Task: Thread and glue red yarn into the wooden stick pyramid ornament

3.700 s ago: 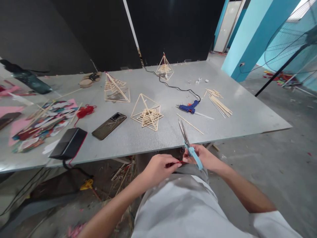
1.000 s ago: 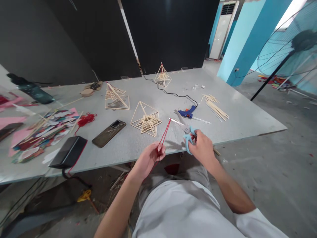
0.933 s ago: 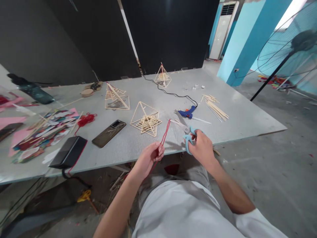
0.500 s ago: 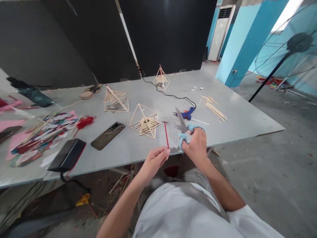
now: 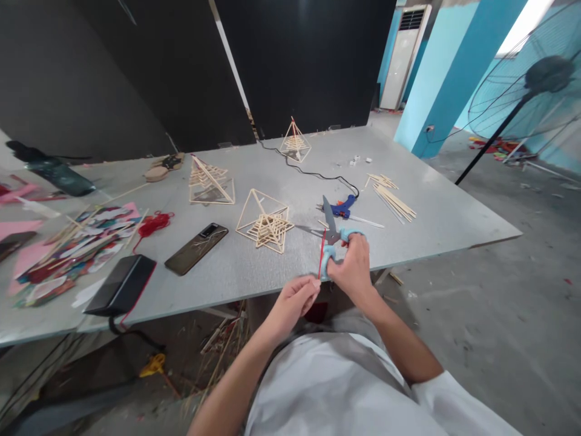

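My left hand [image 5: 297,301] pinches the lower end of a short red strand [image 5: 322,257], which looks like yarn and points up over the table edge. Close beside it, my right hand [image 5: 353,264] is wrapped round the light-blue handles of a pair of scissors [image 5: 333,233]. Their blades are spread wide, and the strand's upper end lies near them. A pyramid frame of thin wooden sticks [image 5: 267,227] sits left of the blades. Just behind the scissors lies a blue glue gun [image 5: 344,207] with a black cord.
Two more stick pyramids stand farther back, one left [image 5: 211,181] and one at the rear [image 5: 295,144]. Loose sticks [image 5: 394,201] lie to the right. On the left are a phone [image 5: 196,248], red yarn [image 5: 155,224], a black box [image 5: 121,284] and a bottle [image 5: 54,171].
My left hand has moved right with the red strand, bringing it close to the scissors. The scissors have shifted slightly left and their blades have spread wider.
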A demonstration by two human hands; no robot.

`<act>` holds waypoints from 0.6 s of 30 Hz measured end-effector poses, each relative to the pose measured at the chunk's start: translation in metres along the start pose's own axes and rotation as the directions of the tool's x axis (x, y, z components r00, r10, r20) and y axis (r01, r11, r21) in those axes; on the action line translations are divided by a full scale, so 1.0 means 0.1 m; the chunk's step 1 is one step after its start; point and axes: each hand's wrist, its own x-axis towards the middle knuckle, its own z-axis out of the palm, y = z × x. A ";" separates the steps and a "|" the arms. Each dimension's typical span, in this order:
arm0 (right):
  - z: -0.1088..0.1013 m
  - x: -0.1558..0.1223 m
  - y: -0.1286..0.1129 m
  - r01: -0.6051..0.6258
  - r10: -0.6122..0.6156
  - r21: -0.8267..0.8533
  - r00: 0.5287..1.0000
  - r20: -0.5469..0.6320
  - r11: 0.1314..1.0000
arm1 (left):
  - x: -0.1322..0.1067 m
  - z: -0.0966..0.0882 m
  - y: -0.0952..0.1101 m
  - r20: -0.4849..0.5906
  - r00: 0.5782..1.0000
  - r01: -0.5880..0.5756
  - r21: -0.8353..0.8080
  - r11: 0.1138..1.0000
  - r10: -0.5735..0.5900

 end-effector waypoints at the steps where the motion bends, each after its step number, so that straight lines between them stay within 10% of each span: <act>1: -0.02 0.01 0.02 0.009 -0.009 -0.014 1.000 0.004 1.000 | -0.02 -0.04 -0.01 -0.006 1.000 0.003 -0.039 0.999 -0.003; 10: -0.05 0.17 0.09 0.042 -0.027 -0.278 0.998 0.056 0.960 | 0.07 -0.42 0.08 -0.063 0.998 -0.039 -0.323 0.945 0.019; 18: 0.05 0.26 0.09 0.045 -0.031 -0.326 0.998 0.047 0.944 | 0.19 -0.38 0.06 -0.084 0.994 -0.083 -0.239 0.968 0.064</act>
